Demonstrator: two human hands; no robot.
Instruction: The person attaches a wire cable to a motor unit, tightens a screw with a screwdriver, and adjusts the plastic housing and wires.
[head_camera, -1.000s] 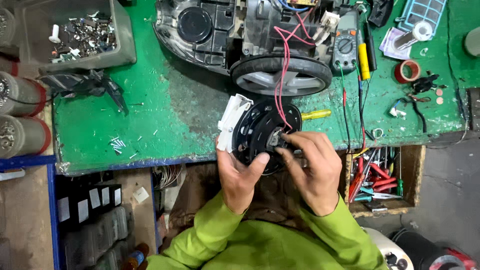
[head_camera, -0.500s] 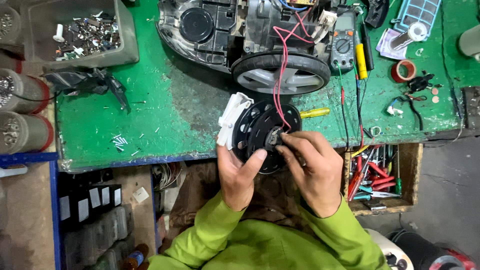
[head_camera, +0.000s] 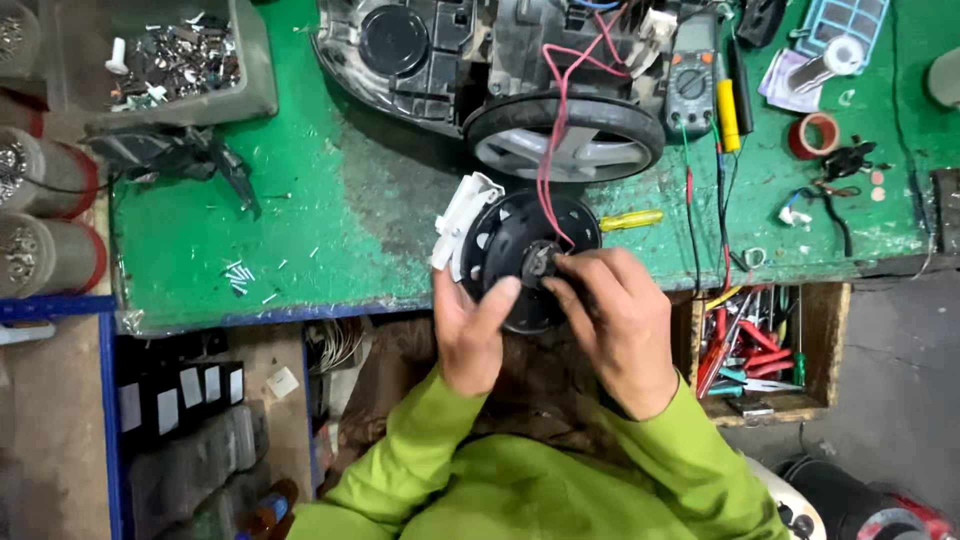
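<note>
I hold a round black motor unit with a white plastic bracket at the near edge of the green workbench. My left hand grips its lower left rim. The fingertips of my right hand pinch the small grey hub at its centre. Red wires run from the hub up to a dark vacuum cleaner body with a grey wheel.
A multimeter, a yellow screwdriver and a red tape roll lie to the right. A tub of metal screws stands at the back left. A drawer of red-handled tools hangs open under the bench's right end.
My hands and the motor unit stay in nearly the same place. My right fingers have shifted slightly on the centre hub.
</note>
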